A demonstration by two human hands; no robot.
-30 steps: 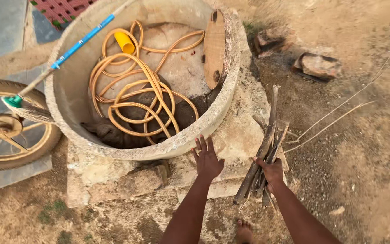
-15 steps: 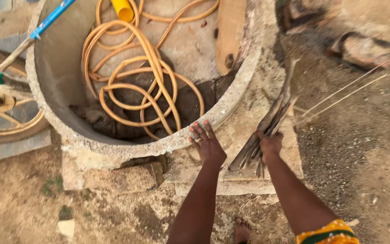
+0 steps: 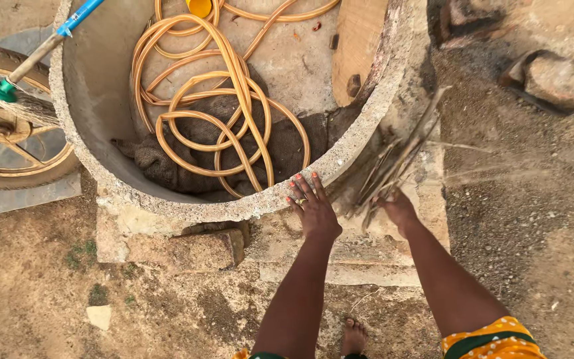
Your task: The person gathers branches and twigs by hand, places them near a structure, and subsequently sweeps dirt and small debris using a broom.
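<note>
The left hand's [image 3: 315,211] fingers [image 3: 303,189] are lying spread and flat on the concrete ring's [image 3: 234,207] rim. Just beside the ring, the right hand [image 3: 398,209] is closing around a blurred bundle of sticks [image 3: 393,166] leaning against it.

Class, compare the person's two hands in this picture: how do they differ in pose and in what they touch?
The left hand lies flat and open, fingers spread on the concrete ring's rim; the right hand is closed around a bundle of sticks. The left hand is sharp, the right hand blurred. Both are bare and reach forward.
</note>
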